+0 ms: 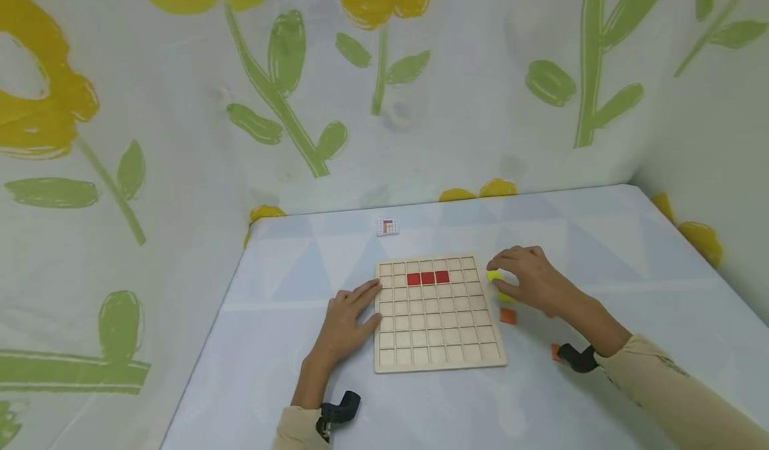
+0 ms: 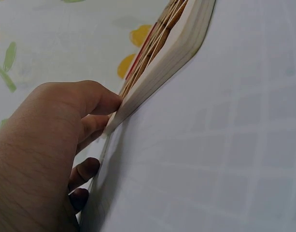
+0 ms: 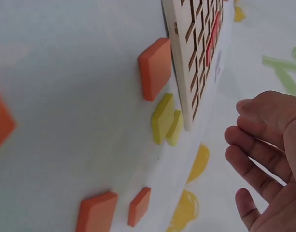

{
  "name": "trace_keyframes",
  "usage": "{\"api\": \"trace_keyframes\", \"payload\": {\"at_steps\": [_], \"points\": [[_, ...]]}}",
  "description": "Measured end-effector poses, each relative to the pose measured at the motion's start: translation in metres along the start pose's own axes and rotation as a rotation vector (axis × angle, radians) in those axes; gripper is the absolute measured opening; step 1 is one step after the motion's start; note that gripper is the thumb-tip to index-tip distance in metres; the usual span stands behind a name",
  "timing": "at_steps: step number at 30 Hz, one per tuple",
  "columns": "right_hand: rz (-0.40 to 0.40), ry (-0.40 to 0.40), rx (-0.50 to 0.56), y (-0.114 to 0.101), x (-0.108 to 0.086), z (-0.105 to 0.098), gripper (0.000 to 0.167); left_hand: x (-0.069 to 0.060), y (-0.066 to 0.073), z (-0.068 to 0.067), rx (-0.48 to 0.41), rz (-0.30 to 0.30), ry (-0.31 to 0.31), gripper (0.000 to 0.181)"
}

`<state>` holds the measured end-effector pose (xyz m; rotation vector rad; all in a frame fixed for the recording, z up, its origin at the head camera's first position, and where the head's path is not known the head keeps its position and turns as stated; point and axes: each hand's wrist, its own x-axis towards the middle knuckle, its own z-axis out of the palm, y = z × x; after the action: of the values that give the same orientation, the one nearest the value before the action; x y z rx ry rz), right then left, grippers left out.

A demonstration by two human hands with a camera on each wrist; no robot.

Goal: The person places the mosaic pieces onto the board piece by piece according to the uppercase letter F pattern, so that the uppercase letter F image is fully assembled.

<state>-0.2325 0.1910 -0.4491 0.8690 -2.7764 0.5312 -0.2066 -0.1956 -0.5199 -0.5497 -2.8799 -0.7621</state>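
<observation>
A square wooden grid board (image 1: 441,338) lies flat, with three red tiles (image 1: 427,278) side by side in one of its upper rows. My left hand (image 1: 345,326) touches the board's left edge, thumb and fingers extended; the left wrist view shows the fingertips against its side (image 2: 157,72). My right hand (image 1: 531,282) hovers beside the board's right edge, over two yellow tiles (image 3: 162,117). In the right wrist view its fingers are loosely bent, apart from the tiles, and hold nothing. An orange tile (image 1: 508,316) lies just below the yellow ones.
A small card (image 1: 387,226) with a coloured grid pattern lies behind the board. More orange tiles (image 3: 97,212) lie to the right, one partly behind the right wrist camera (image 1: 578,358). A flower-printed curtain (image 1: 420,149) borders the table at the back and sides.
</observation>
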Motion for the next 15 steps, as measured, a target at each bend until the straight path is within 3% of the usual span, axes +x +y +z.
{"api": "trace_keyframes", "payload": {"at_steps": [5,11,15], "points": [[0.019,0.000,-0.018,0.002,-0.015,-0.001,0.023,-0.002,0.001,0.001,0.006,-0.002,-0.011,0.058],[-0.009,0.048,-0.044,0.002,-0.027,-0.009,0.024,0.000,0.001,-0.002,-0.005,0.027,0.019,0.057],[0.027,0.060,-0.037,0.002,-0.039,-0.014,0.024,0.002,-0.001,-0.002,-0.001,0.022,0.005,0.058]]}}
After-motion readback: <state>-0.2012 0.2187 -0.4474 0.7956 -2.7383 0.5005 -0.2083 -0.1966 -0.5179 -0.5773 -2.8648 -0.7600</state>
